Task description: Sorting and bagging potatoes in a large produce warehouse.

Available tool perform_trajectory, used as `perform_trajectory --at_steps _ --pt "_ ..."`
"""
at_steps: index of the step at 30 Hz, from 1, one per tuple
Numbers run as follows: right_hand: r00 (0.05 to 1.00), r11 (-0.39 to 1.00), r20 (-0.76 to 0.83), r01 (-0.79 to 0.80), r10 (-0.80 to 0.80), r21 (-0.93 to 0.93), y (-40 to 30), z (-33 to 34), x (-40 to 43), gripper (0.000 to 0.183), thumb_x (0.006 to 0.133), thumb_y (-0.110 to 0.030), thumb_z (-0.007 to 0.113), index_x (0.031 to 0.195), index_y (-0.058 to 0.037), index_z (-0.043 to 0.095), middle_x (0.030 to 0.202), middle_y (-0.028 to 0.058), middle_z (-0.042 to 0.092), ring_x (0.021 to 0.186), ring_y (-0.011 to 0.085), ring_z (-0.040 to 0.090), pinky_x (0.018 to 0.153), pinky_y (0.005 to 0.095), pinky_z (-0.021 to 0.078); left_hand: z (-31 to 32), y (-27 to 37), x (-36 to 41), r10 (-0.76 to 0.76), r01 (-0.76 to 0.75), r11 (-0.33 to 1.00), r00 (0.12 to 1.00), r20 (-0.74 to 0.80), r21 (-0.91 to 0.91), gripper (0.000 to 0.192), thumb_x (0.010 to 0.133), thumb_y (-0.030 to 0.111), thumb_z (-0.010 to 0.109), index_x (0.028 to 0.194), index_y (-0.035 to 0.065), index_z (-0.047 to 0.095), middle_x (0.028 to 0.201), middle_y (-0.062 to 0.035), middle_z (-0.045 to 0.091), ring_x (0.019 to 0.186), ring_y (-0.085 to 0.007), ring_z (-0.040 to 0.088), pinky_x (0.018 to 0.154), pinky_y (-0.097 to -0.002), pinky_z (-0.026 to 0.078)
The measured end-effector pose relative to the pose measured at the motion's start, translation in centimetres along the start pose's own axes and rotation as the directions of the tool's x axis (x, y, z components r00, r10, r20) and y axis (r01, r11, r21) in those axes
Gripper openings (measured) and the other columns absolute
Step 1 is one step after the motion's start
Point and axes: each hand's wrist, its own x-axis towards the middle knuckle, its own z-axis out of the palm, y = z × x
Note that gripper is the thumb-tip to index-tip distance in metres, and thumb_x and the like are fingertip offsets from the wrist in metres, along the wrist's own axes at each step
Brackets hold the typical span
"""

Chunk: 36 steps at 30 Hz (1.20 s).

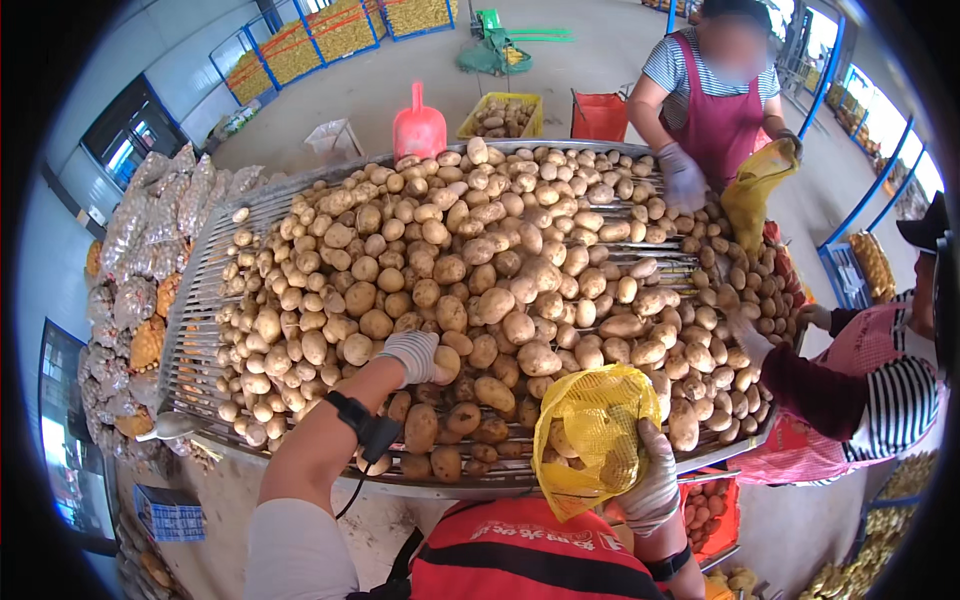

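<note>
Many potatoes (390, 279) lie heaped on a slatted metal sorting table (196, 281). My left hand (412, 357), in a striped glove, is closed around a potato (447, 364) at the near middle of the heap. At the table's near edge, my right hand (651, 480), also gloved, grips the side of a yellow mesh bag (592, 435). Several potatoes show through the mesh. The bag's mouth faces the heap, and part of my right hand's fingers is hidden behind the bag.
A person in an apron (712, 97) holds another mesh bag (757, 187) at the far right. A second person's arm (806, 390) reaches over the right end. A red scoop (419, 127) stands at the far edge; a metal scoop (174, 425) lies at the near left corner. Filled bags (142, 255) are stacked left.
</note>
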Motion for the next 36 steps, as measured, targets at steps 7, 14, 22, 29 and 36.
perform_trajectory --at_steps 7,14,22,29,36 --pt "0.998 0.995 0.05 -0.034 0.039 -0.098 0.7 0.7 0.2 0.052 0.092 -0.032 0.058 0.135 -0.0043 0.045 0.131 0.0152 0.055 0.119 0.0301 0.054 0.103 0.0461 0.0431 2.4 2.6 -1.0 -0.08 0.054 0.957 0.993 -0.081 -0.285 0.081 0.075 0.048 0.07 0.134 -0.0017 0.044 0.12 -0.0199 0.061 0.112 -0.0314 0.06 0.096 -0.0388 0.048" --pt "0.993 0.981 0.084 -0.065 0.081 -0.184 0.6 2.8 0.0 0.059 0.091 -0.033 0.061 0.139 -0.0044 0.041 0.132 0.0149 0.054 0.12 0.03 0.053 0.104 0.0457 0.0429 3.4 3.1 -7.1 -0.053 -0.29 -0.593 0.945 -0.323 -0.751 0.07 0.08 0.036 0.07 0.134 -0.001 0.043 0.12 -0.0179 0.059 0.103 -0.0257 0.063 0.087 -0.0337 0.055" --pt "0.986 0.931 0.111 0.155 -0.124 -0.331 1.4 4.9 -0.2 0.065 0.094 -0.047 0.054 0.142 -0.0068 0.038 0.13 0.0109 0.054 0.111 0.021 0.057 0.086 0.0344 0.0526 -0.6 16.9 -11.1 0.376 0.155 -0.855 0.842 -0.387 -0.494 0.063 0.088 0.03 0.06 0.14 0.0007 0.038 0.133 -0.0182 0.051 0.117 -0.0274 0.055 0.097 -0.0325 0.047" --pt "0.992 0.998 0.106 0.066 -0.065 -0.008 -5.6 -0.2 0.9 0.052 0.096 -0.043 0.05 0.134 -0.0073 0.05 0.123 0.0107 0.058 0.112 0.0276 0.055 0.094 0.0435 0.0459 1.5 15.3 -12.7 0.077 -0.695 0.004 0.717 -0.693 -0.719 0.039 0.084 0.017 0.066 0.12 0.0021 0.062 0.108 -0.0179 0.067 0.097 -0.0274 0.065 0.09 -0.0313 0.05" --pt "0.986 0.991 0.106 -0.128 0.131 -0.033 -1.2 -1.8 1.1 0.046 0.094 -0.038 0.055 0.13 -0.0081 0.052 0.116 0.0092 0.061 0.101 0.0217 0.06 0.083 0.0357 0.0535 16.4 8.2 -8.5 -0.537 0.353 0.804 0.776 -0.331 -0.478 0.087 0.062 0.036 0.082 0.133 0.0038 0.043 0.124 -0.0194 0.045 0.111 -0.0375 0.048 0.089 -0.048 0.045"
